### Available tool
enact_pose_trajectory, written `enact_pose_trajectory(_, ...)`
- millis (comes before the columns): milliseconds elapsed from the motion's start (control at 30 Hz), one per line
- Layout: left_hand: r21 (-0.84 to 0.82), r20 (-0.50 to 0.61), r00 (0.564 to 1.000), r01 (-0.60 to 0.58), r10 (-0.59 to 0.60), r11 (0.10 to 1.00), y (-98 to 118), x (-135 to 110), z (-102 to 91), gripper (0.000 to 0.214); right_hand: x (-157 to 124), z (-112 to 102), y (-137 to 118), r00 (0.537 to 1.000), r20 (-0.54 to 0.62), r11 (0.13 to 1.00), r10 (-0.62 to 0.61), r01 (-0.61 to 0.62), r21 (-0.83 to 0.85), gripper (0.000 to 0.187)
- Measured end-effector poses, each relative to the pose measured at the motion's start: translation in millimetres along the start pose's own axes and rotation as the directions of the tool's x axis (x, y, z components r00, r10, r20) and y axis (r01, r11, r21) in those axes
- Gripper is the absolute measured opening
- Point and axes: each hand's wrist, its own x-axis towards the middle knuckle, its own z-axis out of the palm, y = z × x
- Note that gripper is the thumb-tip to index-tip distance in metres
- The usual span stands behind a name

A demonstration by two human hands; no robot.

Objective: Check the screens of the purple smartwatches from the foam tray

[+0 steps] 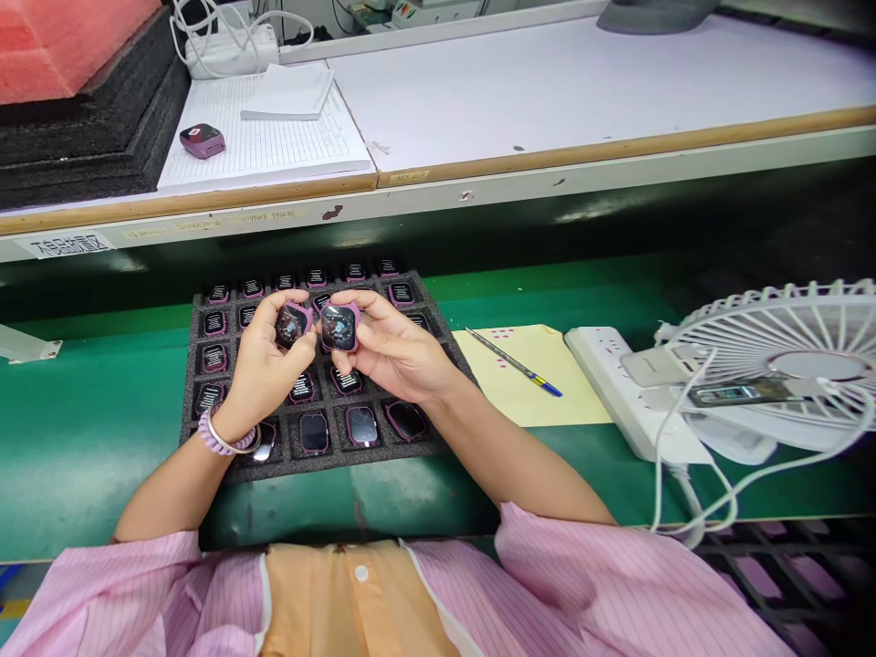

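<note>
My left hand [268,365] is closed around a purple-cased smartwatch body [291,325] with its dark screen turned up. Close beside it, my right hand [397,347] grips a second purple watch body [338,328], its screen lit with small marks. Whether the two cases touch, I cannot tell. Both are held above a black foam tray [274,468], whose pockets hold several more watch bodies. Some of those screens show white text, while the ones in the near row, such as this watch body [314,433], look dark or reflective. My hands cover part of the tray's middle.
Right of the tray lie a yellow sheet [493,401] with a pen [513,361], a white power strip [616,392] and a white fan [787,365] with loose cables. On the shelf above are another watch body [203,140], papers [274,146] and stacked black foam [88,137].
</note>
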Motion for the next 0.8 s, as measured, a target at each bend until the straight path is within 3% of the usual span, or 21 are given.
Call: enact_pose_trajectory(800, -0.035, -0.006, 1.0, 0.013, -0.013, 0.999, -0.9, 0.5, 1.5, 0.044, 0.9, 0.1, 1.9, 0.999, 0.031, 0.998, -0.026, 0.024, 0.053, 0.041)
